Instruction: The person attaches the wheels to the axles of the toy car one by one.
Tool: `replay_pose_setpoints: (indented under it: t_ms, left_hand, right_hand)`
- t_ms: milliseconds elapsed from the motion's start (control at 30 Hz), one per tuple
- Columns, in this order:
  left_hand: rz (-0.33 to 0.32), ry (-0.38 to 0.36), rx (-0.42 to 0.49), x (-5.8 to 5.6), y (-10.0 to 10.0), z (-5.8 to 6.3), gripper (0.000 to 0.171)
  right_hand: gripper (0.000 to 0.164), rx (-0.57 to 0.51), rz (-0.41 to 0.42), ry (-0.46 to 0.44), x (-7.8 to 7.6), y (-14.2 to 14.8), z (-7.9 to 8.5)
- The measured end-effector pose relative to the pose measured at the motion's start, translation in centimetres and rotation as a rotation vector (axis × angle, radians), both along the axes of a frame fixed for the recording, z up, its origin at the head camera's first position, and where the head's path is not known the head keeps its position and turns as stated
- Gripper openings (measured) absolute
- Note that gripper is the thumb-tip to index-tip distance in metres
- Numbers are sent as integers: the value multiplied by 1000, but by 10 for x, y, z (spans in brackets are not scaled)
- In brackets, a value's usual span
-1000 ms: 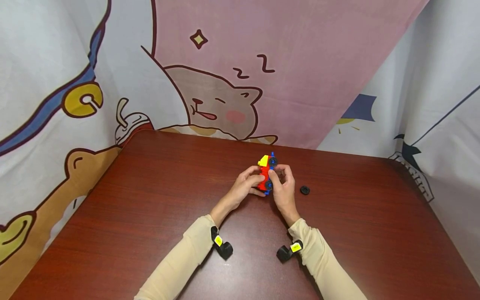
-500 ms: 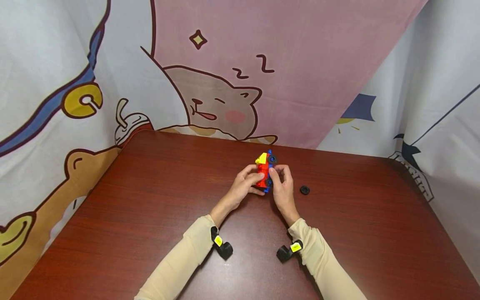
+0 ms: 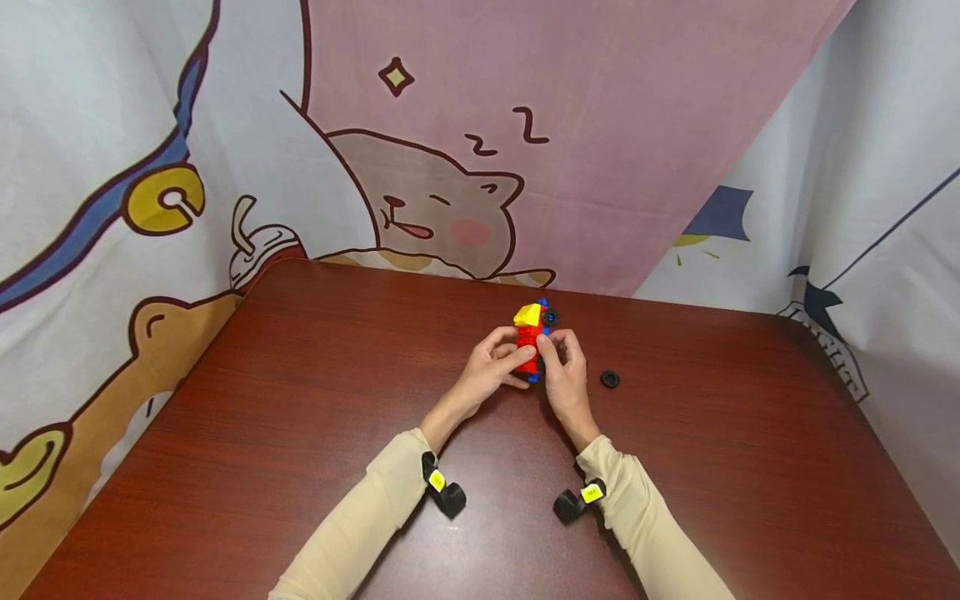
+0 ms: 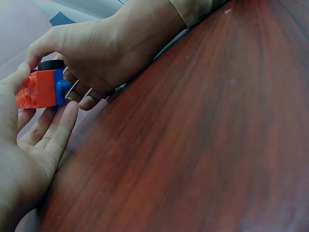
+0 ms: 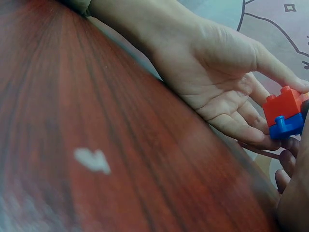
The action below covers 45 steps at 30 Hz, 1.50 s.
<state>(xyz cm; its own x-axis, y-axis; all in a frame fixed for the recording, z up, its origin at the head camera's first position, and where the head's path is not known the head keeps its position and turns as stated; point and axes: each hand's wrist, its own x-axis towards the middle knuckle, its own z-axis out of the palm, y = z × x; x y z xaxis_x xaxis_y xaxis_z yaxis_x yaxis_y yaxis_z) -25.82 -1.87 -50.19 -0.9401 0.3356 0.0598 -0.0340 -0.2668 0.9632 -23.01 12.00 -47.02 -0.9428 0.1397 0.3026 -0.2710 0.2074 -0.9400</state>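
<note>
A toy brick car point(image 3: 527, 337) with red bricks, a blue base, a yellow sloped brick and black wheels is held between both hands. My left hand point(image 3: 486, 367) grips it from the left, thumb across the red bricks point(image 5: 282, 106) and fingers underneath. From the right, my right hand point(image 3: 564, 379) pinches the wheel side with its thumb. The yellow end points away from me, one far wheel point(image 3: 550, 317) showing beside it. In the left wrist view, a black wheel point(image 4: 50, 65) sits by the right thumb. The nearer wheel is mostly hidden in the head view.
A loose black tyre point(image 3: 610, 379) lies on the dark red wooden table point(image 3: 360, 375), just right of my right hand. Printed cloth point(image 3: 600, 167) hangs behind the table and along its sides. Each wrist wears a black camera point(image 3: 450, 500).
Held by both hands, the car has shifted slightly away and rolled, so its red and yellow top faces up more. The nearer wheel has become mostly hidden. The loose tyre stays put.
</note>
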Motion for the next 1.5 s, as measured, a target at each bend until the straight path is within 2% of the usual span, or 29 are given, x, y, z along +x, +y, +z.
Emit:
replay_pose_setpoints:
  t_ms: [67, 200, 300, 433, 1000, 1333, 1500]
  left_hand:
    - [1, 5, -16, 0, 0, 0, 36]
    - [4, 7, -25, -1, 1, 0, 36]
    - [4, 9, -25, -1, 1, -1, 36]
    - [6, 18, -23, -1, 1, -1, 37]
    - [24, 61, -27, 1, 0, -2, 44]
    - [29, 68, -50, 1, 2, -1, 43]
    - [18, 65, -51, 1, 2, -1, 42]
  right_hand:
    - [21, 2, 0, -4, -2, 1, -3]
    - [23, -4, -6, -9, -13, 5, -22]
    - [23, 1, 1, -17, -11, 5, -18]
    - [23, 13, 15, -29, 0, 1, 0]
    - [18, -77, 89, 7, -1, 1, -3]
    - [18, -109, 36, 19, -1, 0, -5]
    - [19, -73, 11, 36, -1, 0, -3]
